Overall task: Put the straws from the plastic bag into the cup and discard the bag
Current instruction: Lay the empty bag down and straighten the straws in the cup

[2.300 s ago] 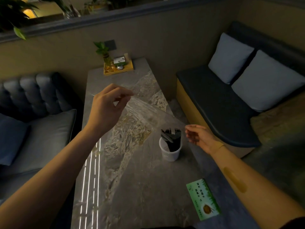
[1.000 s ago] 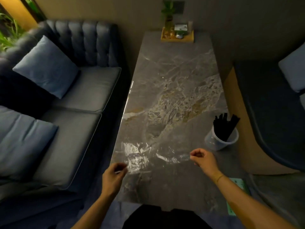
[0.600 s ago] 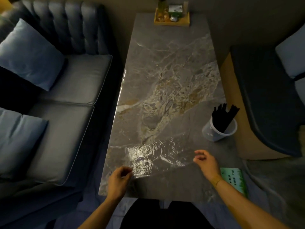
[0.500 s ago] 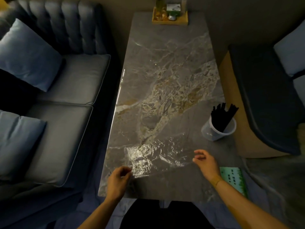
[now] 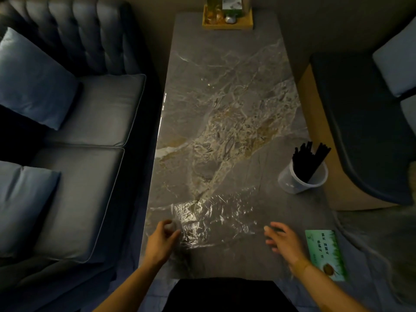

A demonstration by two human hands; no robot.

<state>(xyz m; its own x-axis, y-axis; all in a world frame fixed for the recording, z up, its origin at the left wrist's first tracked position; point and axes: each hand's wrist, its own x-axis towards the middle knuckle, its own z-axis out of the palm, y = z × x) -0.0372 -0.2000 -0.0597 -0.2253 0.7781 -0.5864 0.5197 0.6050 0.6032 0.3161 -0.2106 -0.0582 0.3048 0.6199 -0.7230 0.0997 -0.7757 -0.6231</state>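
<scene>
Straws (image 5: 309,159): a dark bundle standing tilted in the cup (image 5: 302,180), at the right side of the table (image 5: 225,86); this part of the task looks done.
Plastic bag (image 5: 213,218): clear, empty and crinkled, spread flat on the near end of the table between the two hands.
Left hand (image 5: 161,240): fingers curled and pinching the bag's left edge.
Right hand (image 5: 284,240): fingers spread and loose, just beside the bag's right edge; contact cannot be told.
Risk, bag: held from one side only, the light film may slip from the pinch or slide off the near edge.
Risk, cup: a wide sweep of the right hand could tip it and spill the straws.
Card (image 5: 325,254): green, near right, printed characters too small to read.
Tray (image 5: 227,24): far end, its label illegible.
</scene>
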